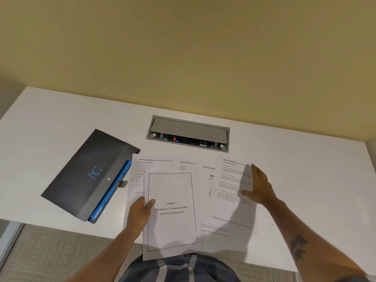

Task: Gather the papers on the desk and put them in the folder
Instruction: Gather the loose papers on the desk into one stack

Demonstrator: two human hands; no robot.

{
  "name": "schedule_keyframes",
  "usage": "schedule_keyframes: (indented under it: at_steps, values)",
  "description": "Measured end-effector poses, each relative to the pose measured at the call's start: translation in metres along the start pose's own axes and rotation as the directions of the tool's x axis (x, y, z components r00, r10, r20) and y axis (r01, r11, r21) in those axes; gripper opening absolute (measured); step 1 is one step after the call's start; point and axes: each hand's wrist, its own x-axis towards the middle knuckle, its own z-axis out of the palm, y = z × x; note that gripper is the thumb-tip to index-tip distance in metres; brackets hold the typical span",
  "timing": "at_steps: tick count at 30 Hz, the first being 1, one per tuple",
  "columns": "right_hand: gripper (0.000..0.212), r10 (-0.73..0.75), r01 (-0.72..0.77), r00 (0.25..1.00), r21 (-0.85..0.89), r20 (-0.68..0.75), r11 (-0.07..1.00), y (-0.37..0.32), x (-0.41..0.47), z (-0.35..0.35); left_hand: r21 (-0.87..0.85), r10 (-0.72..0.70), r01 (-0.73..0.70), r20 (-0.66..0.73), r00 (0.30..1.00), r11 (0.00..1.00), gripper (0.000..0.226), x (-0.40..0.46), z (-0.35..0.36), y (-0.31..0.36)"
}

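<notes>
Several printed papers lie fanned across the white desk (295, 159). My left hand (140, 210) grips the left edge of the framed "Chapter 3" title page (173, 220), thumb on top; the sheet juts past the desk's near edge. Under it lies a text sheet (140, 169) and further overlapping pages (203, 190). My right hand (259, 185) hovers flat with fingers apart over the right edge of a tilted text page (232, 184), casting a shadow on it. A dark folder (89, 171) with a blue logo lies slanted at the left, its flap partly open and blue inner dividers (114, 192) showing.
A grey recessed cable box (189, 127) with sockets sits in the desk behind the papers. A yellow wall rises just behind the desk. Carpeted floor shows below the near edge, and my striped clothing at the bottom centre.
</notes>
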Motion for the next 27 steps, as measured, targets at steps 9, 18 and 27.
schedule_keyframes:
  at_steps: [9, 18, 27]
  values:
    - [0.137, 0.009, 0.034, 0.985, -0.243, 0.174, 0.969, 0.014, 0.017, 0.002, 0.039, -0.011, 0.012, -0.021, 1.000, 0.999, 0.028, 0.005, -0.001, -0.003]
    - [0.109, 0.011, -0.013, 0.994, -0.019, -0.105, 1.000, 0.018, -0.007, 0.026, 0.006, -0.007, 0.008, -0.046, 0.999, 1.000, 0.026, 0.008, -0.006, 0.000]
    - [0.102, 0.394, -0.311, 0.907, 0.396, -0.146, 0.864, 0.021, -0.034, 0.051, -0.050, 0.001, -0.005, -0.069, 0.998, 0.999, 0.025, 0.006, -0.014, 0.004]
